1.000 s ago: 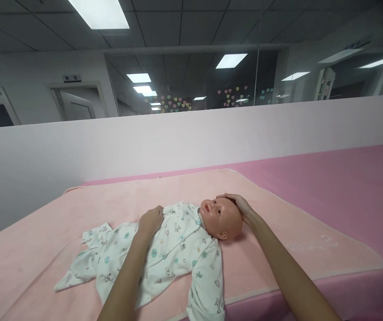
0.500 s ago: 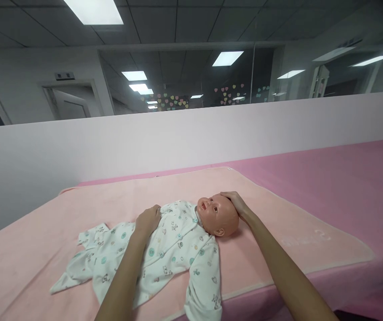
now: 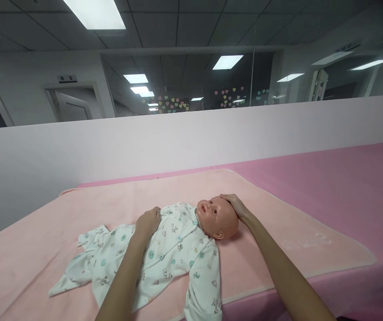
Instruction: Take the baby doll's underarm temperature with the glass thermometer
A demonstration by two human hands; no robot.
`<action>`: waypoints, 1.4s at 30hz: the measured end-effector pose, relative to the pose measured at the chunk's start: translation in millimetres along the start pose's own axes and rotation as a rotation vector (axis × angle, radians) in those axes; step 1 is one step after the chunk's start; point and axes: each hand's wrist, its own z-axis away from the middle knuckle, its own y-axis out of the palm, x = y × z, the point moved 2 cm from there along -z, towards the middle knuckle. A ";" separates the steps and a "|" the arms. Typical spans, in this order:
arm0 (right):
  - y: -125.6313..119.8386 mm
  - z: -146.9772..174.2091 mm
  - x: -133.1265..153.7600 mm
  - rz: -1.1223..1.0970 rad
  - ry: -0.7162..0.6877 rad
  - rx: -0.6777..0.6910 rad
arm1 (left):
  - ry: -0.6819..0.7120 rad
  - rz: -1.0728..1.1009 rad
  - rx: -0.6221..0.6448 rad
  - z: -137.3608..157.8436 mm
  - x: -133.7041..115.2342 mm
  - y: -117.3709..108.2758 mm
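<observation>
A baby doll [image 3: 216,218] in a white one-piece suit [image 3: 174,245] with a small animal and dot print lies on its back, its head to the right. My left hand [image 3: 148,221] rests on the suit at the doll's middle; its fingers curve over the far side and their tips are partly hidden. On the crown of the doll's head lies my right hand [image 3: 235,206], fingers stretched along the top. One sleeve [image 3: 203,285] of the suit points towards me, and its flat legs [image 3: 91,258] spread to the left.
Under the doll is a peach blanket [image 3: 272,232] on a pink-covered surface [image 3: 345,187]. A low white wall [image 3: 178,142] runs along the back. Beyond it are a window [image 3: 194,80] with heart stickers and a door [image 3: 74,104].
The camera view has tilted up very slightly, so everything sits a little lower. Both hands keep their places on the doll.
</observation>
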 end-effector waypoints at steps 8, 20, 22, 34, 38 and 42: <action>-6.6 -4.4 -2.7 -0.059 -0.011 -0.113 | -0.005 0.003 0.003 1.9 -1.3 -3.0; -6.1 -2.6 -3.8 -0.079 0.007 -0.056 | 0.006 0.014 -0.001 0.8 0.9 0.0; -13.4 -6.1 -6.9 -0.141 0.005 -0.126 | 0.012 0.015 -0.006 0.6 1.2 0.4; -3.1 0.7 3.2 0.063 -0.094 -0.041 | 0.004 0.011 -0.015 1.5 0.3 0.8; 3.6 3.3 4.5 0.079 -0.056 -0.007 | 0.000 0.016 -0.018 1.8 0.9 1.3; -2.1 1.1 2.7 0.051 -0.074 -0.060 | 0.006 0.013 -0.013 1.8 0.8 0.9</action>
